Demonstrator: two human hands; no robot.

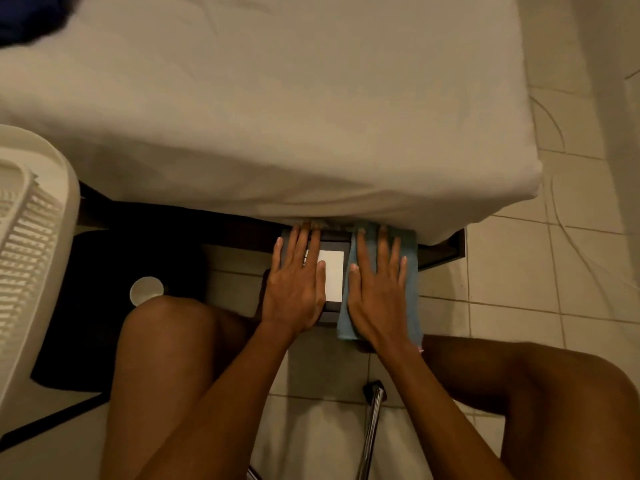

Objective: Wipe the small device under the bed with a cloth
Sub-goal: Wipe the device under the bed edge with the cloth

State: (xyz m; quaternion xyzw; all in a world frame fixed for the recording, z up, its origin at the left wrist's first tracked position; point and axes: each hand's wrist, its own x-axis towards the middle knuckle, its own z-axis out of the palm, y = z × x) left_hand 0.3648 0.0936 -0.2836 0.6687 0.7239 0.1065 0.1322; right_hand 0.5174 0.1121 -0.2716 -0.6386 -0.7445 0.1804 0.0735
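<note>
the small device [330, 276] sits partly under the bed [277, 116] edge. your left hand [294, 289] lies flat on it, gripping nothing. your right hand [377, 292] presses the blue cloth [411, 261] flat, fingers straight. hold the device steady and rub slowly across.

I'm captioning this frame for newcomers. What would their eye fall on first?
The two flat hands at centre: the left hand on a dark small device with a bright white panel, the right hand on a blue cloth covering its right side. Above them, the white-sheeted bed fills the upper frame. A white cup stands on the floor at left.
</note>
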